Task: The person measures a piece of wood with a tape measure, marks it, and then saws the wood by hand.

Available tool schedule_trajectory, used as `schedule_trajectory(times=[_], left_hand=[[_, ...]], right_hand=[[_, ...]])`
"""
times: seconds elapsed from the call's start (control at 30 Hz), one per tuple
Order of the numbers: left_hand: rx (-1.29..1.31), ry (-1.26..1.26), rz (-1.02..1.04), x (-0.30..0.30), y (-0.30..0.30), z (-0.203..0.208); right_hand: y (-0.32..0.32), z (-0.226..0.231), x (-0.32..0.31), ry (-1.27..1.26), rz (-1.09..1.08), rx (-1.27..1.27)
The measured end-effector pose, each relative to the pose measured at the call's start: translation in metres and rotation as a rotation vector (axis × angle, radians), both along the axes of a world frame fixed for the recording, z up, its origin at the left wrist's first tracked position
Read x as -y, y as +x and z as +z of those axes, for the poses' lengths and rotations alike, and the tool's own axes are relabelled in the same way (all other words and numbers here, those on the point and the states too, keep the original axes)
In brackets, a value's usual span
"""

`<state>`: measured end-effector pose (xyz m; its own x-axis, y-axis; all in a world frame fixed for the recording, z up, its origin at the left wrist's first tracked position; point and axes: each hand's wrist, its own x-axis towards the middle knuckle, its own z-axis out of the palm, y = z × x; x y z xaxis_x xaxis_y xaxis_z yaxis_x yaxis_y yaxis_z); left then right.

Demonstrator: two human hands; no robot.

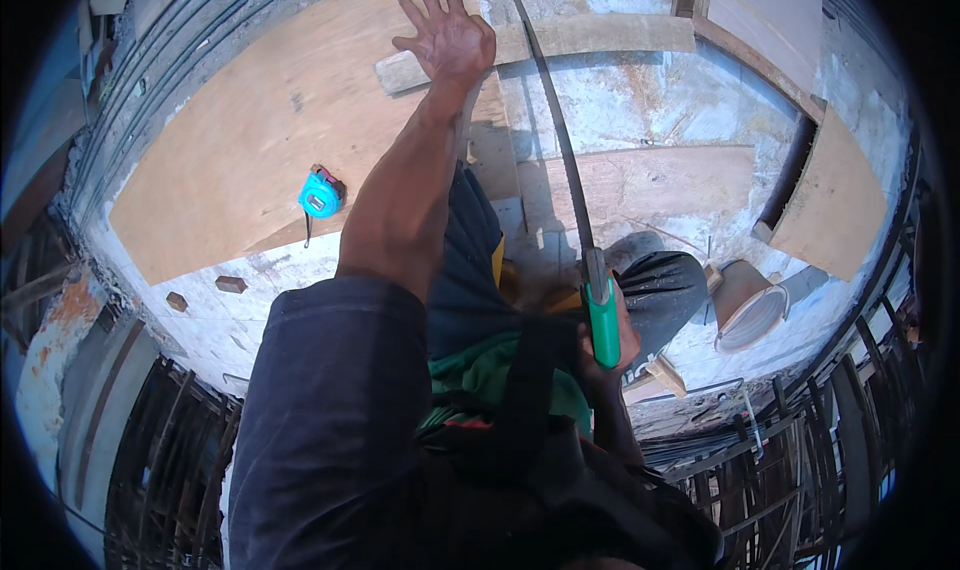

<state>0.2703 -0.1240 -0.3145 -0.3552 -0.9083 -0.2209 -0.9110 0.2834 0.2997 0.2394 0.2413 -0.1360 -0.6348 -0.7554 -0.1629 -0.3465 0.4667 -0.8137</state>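
Observation:
My left hand [450, 42] lies with its fingers spread at the far side, over the left part of a narrow wooden plank [620, 36]. Under the plank's left end is a large plywood sheet [270, 100]. In my right hand [626, 338] is the green handle of a handsaw [562, 140], near my right knee. Its long dark blade points away from me and passes across the plank, right of my left hand. Whether the teeth touch the wood I cannot tell. On the plywood, left of my left forearm, sits a blue tape measure [320, 192].
Two small wood blocks [230, 284] lie near the plywood's near edge. To the right stand a tilted bucket [750, 310] and a plywood offcut [835, 200]. A flat board [660, 182] lies beyond my knees. Steel bars [185, 55] run along the far left.

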Motion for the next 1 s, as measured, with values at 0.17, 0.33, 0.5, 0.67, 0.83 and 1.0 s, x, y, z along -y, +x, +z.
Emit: schedule_trajectory(times=[0.17, 0.33, 0.5, 0.67, 0.83, 1.0], left_hand=[[-0.017, -0.135, -0.098, -0.003, -0.001, -0.014], [-0.025, -0.113, -0.098, -0.012, 0.009, -0.021], [0.008, -0.089, -0.080, -0.002, 0.003, -0.004], [0.015, -0.019, -0.067, -0.004, -0.013, -0.003], [0.074, 0.000, -0.046, -0.004, -0.004, 0.004], [0.015, -0.137, -0.123, 0.002, 0.006, -0.018]], right_hand=[[-0.026, -0.041, 0.079, -0.088, 0.001, 0.141], [-0.008, -0.046, 0.088, -0.056, -0.095, 0.169], [0.006, -0.010, 0.002, -0.052, 0.007, 0.045], [-0.031, -0.078, 0.126, -0.120, -0.093, 0.179], [0.019, -0.035, 0.005, 0.025, -0.027, 0.003], [-0.010, -0.041, 0.041, -0.138, 0.021, 0.124]])
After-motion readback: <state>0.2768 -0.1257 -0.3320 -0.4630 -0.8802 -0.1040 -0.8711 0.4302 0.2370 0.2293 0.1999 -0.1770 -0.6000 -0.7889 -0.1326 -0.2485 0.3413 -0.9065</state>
